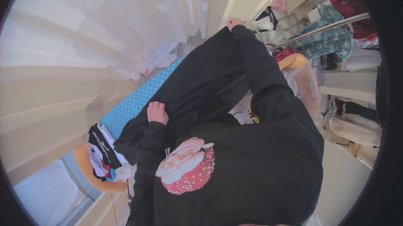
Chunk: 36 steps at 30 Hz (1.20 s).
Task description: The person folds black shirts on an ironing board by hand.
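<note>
A long black garment, perhaps trousers, is spread across an ironing board with a blue patterned cover. My right hand is closed on its far upper end. Lower down on the left, my left hand has its fingers curled onto the black cloth, gripping it. The lower end of the garment hangs by the board's left end. My own black sweater with a red and white print fills the lower middle of the view.
Folded clothes lie at the board's left end, beside an orange chair holding more clothing. Another orange chair stands at right. Clothes hang from a metal rail. A white curtain runs along the far left.
</note>
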Tool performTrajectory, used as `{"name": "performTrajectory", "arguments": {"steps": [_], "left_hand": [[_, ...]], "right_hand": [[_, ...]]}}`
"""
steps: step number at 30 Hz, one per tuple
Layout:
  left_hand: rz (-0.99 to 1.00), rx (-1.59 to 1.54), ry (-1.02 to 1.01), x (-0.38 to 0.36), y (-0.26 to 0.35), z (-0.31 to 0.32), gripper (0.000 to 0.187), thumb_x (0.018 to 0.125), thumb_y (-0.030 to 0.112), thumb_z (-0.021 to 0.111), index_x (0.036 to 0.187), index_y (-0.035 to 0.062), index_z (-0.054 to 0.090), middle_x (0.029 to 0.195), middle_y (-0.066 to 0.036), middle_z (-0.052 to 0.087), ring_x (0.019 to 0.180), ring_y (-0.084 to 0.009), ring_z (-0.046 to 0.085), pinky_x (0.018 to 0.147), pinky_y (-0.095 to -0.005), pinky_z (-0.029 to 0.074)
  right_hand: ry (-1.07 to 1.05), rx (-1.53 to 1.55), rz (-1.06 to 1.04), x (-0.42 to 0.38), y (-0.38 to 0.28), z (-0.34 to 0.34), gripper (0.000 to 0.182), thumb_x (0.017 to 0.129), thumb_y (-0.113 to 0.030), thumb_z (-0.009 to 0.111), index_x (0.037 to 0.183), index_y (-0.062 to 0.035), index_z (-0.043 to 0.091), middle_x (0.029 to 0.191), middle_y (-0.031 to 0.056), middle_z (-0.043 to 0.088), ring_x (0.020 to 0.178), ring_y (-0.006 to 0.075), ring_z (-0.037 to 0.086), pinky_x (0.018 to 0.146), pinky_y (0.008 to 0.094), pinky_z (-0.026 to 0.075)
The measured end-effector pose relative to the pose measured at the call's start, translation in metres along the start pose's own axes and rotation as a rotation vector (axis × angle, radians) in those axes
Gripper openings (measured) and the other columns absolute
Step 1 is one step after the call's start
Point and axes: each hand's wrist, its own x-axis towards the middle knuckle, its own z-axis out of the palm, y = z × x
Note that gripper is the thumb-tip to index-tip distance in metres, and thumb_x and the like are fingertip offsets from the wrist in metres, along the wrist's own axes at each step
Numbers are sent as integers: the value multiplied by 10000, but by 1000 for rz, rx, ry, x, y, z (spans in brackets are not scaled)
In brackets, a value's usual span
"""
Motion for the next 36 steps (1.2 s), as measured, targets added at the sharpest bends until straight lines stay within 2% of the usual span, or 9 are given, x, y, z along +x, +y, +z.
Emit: {"name": "performTrajectory", "arguments": {"steps": [8, 11, 13, 17, 20, 23, 26, 29, 36], "left_hand": [[-33, 18, 13, -5, 1, 1, 63, 648, 26, 511, 699, 39, 545, 728, -127, 488, 731, -302, 457, 660, -375, 400], [-77, 37, -23, -5, 4, 1, 82, 672, 31, 512, 733, 41, 567, 767, -123, 509, 770, -298, 467, 712, -370, 409], [-75, 36, 11, -6, 2, 4, 104, 665, 35, 507, 738, 41, 582, 765, -121, 530, 787, -302, 474, 704, -376, 409], [-72, 39, 48, -13, -1, 8, 72, 651, 42, 517, 707, 54, 561, 744, -111, 527, 787, -302, 475, 662, -384, 401], [-80, 65, 62, -16, -1, 8, 62, 631, 32, 515, 688, 49, 532, 734, -113, 501, 781, -308, 464, 670, -390, 397], [-94, 65, 32, -15, -1, 7, 84, 626, 31, 512, 700, 55, 542, 741, -109, 503, 801, -307, 469, 677, -386, 395], [-79, 36, 44, -15, 0, 5, 94, 620, 33, 500, 710, 56, 519, 743, -109, 483, 792, -308, 451, 661, -389, 379], [-53, 31, 76, -12, 0, 4, 76, 621, 25, 502, 692, 49, 512, 725, -116, 482, 768, -309, 451, 664, -386, 385], [-22, 38, 96, -13, -2, 7, 57, 640, 36, 497, 695, 47, 507, 704, -112, 488, 742, -301, 454, 671, -383, 389]], "right_hand": [[-271, -106, 126, 18, -12, 17, 602, 699, -525, 543, 1060, -43, 558, 1084, 111, 574, 950, 272, 559, 777, 341, 443], [-152, 130, -48, 34, 5, 31, 349, 693, -461, 548, 729, -115, 569, 767, 25, 554, 718, 169, 508, 642, 275, 397], [-15, 146, -91, 42, 19, 30, 359, 738, -424, 530, 616, -87, 553, 848, 36, 594, 801, 217, 528, 727, 276, 386], [96, 91, -72, 22, 14, 38, 393, 789, -401, 439, 604, -63, 518, 725, 110, 555, 716, 267, 529, 649, 344, 382], [197, -103, -59, -20, -15, 28, 251, 781, -270, 450, 849, -55, 560, 933, 112, 565, 891, 277, 539, 730, 390, 438], [340, 43, -272, -75, -43, 35, 369, 777, -361, 460, 995, -91, 586, 970, 161, 584, 912, 396, 533, 767, 453, 437], [361, -81, -757, -157, -47, 62, 453, 713, -371, 544, 1084, -113, 507, 1192, 99, 468, 1150, 309, 366, 874, 501, 317], [213, -180, -801, -177, -13, 81, 518, 764, -424, 520, 1161, -96, 463, 1302, 75, 387, 1217, 253, 306, 892, 458, 276], [425, -256, -135, -112, 107, 41, 518, 805, -450, 432, 1179, -93, 456, 1279, 106, 404, 1190, 292, 350, 931, 494, 288]]}}
